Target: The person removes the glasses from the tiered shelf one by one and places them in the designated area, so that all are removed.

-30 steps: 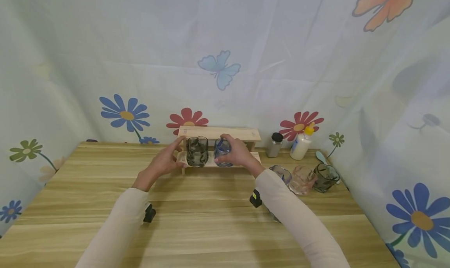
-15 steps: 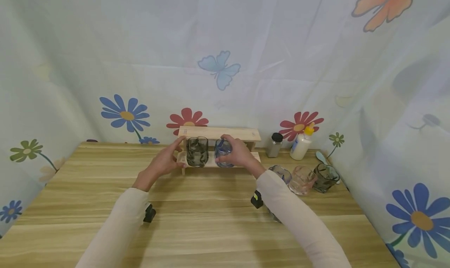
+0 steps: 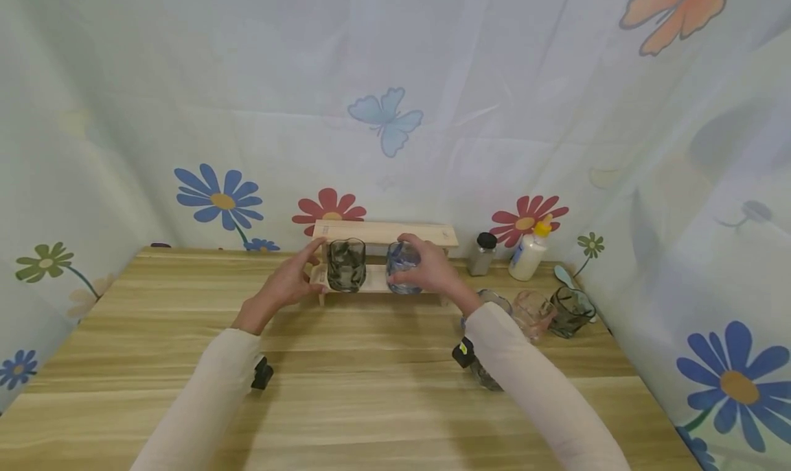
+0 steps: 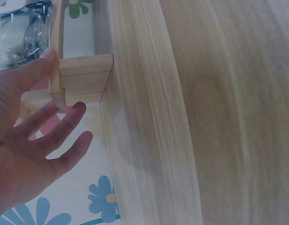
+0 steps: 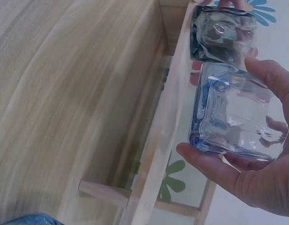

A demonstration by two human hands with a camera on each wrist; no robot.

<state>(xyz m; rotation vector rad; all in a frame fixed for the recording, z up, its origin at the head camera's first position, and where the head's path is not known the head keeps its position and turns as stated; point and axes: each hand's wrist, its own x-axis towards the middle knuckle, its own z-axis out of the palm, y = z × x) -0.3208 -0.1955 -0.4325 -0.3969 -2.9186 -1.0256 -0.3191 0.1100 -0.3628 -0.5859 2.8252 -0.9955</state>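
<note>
A small two-tier wooden shelf (image 3: 386, 232) stands against the back cloth. At its left end my left hand (image 3: 287, 281) grips the lower board (image 4: 56, 70), with the thumb on one side and fingers round the other. Beside that hand a smoky grey glass (image 3: 347, 266) stands on the lower tier. My right hand (image 3: 429, 268) holds a clear bluish glass (image 5: 238, 112) between thumb and fingers, at the lower tier to the right of the grey one. In the right wrist view the base of the bluish glass is close over the board (image 5: 158, 136).
On the table's right are a bluish glass (image 3: 494, 299), a pinkish glass (image 3: 533, 309) and a dark glass (image 3: 571, 312). Another glass (image 3: 484, 375) is partly hidden by the right forearm. A black-capped jar (image 3: 482, 255), a yellow-tipped white bottle (image 3: 529, 255) and a pale blue spoon (image 3: 564, 277) are behind.
My right hand has moved to the right along the lower tier with the bluish glass, widening the gap to the grey one. The left hand and grey glass have stayed in place.
</note>
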